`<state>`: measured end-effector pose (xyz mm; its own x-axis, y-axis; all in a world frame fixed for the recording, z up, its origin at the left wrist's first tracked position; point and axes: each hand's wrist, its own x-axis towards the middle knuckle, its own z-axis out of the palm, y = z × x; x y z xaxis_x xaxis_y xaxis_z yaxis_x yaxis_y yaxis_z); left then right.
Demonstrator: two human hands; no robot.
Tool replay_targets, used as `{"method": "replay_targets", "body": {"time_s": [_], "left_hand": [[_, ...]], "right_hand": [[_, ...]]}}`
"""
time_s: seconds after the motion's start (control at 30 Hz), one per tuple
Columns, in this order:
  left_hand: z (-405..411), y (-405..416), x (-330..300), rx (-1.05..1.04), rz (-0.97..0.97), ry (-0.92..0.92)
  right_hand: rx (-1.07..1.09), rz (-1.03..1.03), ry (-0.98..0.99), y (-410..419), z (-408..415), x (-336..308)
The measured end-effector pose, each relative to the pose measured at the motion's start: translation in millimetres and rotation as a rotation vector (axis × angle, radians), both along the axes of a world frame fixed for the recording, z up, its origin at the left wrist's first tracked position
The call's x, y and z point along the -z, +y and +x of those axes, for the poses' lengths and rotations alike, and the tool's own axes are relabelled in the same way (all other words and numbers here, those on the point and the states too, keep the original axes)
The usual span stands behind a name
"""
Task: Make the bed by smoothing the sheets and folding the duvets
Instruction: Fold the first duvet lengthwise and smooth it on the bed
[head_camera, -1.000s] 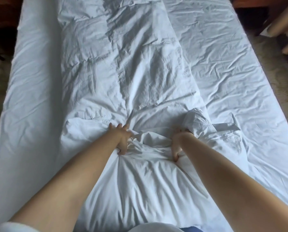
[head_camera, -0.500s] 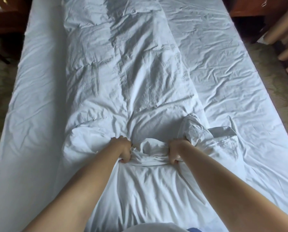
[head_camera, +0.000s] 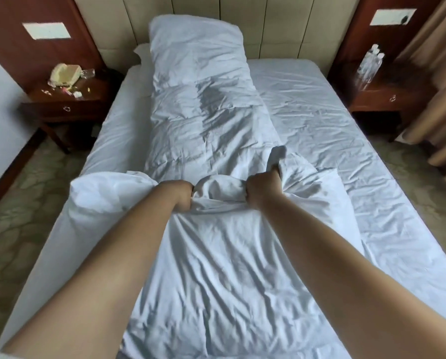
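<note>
Fingers (head_camera: pixel 188 200) grip duvet (head_camera: pixel 216 255); no writing.

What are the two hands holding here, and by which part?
Both hold the white duvet: the left hand and right hand each grip a bunched handful along a crosswise ridge near its middle, not at an edge.

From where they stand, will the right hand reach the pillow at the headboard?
Probably not: the right hand grips the bunched duvet mid-bed with the arm already stretched, and the pillow lies far beyond.
</note>
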<state>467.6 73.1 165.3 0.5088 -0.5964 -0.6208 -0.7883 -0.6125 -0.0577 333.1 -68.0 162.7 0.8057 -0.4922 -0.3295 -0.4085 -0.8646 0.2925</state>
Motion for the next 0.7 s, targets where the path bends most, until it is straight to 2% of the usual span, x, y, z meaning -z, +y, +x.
{"method": "replay_targets", "body": {"time_s": [0.1, 0.23, 0.37, 0.43, 0.53, 0.63, 0.7], "left_hand": [[8.6, -1.7, -12.6, -0.037, 0.020, -0.010], [6.9, -5.6, 5.2, -0.048, 0.093, 0.043], [24.5, -19.0, 18.4, -0.031, 0.073, 0.026], [38.8, -30.3, 24.8, 0.031, 0.021, -0.049], [53.9, -45.7, 48.2, 0.233, -0.053, -0.338], [45.6, -30.2, 109.2, 0.328, -0.062, -0.420], [32.8, -13.3, 151.0, 0.229, -0.123, -0.366]], "right_hand": [[0.043, -0.038, 0.012, 1.2, 17.0, -9.1], [0.102, -0.037, 0.102, 1.4, 23.0, 11.7], [0.117, -0.065, 0.082, -10.2, 39.0, 26.0], [0.103, -0.120, 0.059, -21.1, 52.3, 30.9], [0.066, -0.197, -0.055, -34.7, 62.1, 63.1], [0.120, -0.031, -0.052, -19.4, 38.3, 122.9], [0.229, 0.089, -0.085, -7.4, 20.2, 157.6]]}}
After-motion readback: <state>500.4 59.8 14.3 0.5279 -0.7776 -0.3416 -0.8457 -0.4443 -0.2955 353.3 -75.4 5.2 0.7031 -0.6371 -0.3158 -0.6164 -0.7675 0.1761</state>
